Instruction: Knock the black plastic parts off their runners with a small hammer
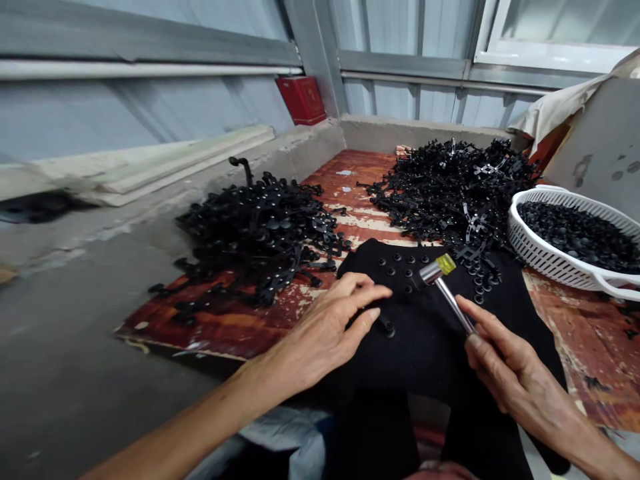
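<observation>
My right hand (505,370) is closed round the handle of a small hammer (443,280) with a metal shaft and a yellow-tipped head, held low over a black cloth (430,340). My left hand (327,327) rests on that cloth with fingers stretched out, fingertips beside a small black plastic piece (387,327). Several small black round pieces (400,263) lie on the cloth ahead of the hammer head.
A heap of black plastic frames (260,233) lies on the left of a worn red board (225,320). A second heap (450,187) sits at the back. A white basket (530,250) of small black pieces stands at right. A red box (303,99) leans on the wall.
</observation>
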`<state>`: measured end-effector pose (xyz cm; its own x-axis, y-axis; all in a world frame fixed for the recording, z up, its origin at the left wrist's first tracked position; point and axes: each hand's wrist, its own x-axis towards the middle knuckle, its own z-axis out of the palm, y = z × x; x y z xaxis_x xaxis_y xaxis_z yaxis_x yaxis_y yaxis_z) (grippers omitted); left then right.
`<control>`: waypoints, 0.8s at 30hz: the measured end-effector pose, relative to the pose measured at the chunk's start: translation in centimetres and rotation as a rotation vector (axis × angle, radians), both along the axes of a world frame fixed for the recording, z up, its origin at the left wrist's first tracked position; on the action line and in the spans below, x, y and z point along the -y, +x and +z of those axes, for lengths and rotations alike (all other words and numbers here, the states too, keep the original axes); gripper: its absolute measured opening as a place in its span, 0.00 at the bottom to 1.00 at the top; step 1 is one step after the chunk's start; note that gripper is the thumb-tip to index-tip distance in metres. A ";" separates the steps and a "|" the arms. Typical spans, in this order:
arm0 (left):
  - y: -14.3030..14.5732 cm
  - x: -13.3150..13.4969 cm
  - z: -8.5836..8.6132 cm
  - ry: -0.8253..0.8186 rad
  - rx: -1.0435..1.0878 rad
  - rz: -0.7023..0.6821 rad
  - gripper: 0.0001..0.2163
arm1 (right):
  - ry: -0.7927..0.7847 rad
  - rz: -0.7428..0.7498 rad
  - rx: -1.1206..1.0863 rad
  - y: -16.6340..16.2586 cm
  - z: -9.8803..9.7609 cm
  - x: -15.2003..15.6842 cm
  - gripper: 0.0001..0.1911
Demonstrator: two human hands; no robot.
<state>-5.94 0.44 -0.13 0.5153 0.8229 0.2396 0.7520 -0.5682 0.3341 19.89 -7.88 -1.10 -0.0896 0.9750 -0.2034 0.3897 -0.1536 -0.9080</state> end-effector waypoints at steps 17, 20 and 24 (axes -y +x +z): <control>2.5 -2.1 1.0 -0.184 -0.197 0.089 0.10 | -0.027 -0.065 -0.185 -0.2 0.2 -0.4 0.28; 2.8 -1.8 0.8 -0.219 -0.143 0.070 0.11 | -0.036 -0.074 -0.234 -0.2 0.5 -0.5 0.29; 3.4 -1.9 1.2 -0.272 -0.059 0.108 0.11 | -0.040 -0.086 -0.266 -0.2 0.5 -0.5 0.29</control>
<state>-2.57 2.33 1.08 0.4280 0.9034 -0.0251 0.8256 -0.3795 0.4175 19.71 -7.37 -0.56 -0.0624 0.9729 -0.2227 0.1223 -0.2140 -0.9691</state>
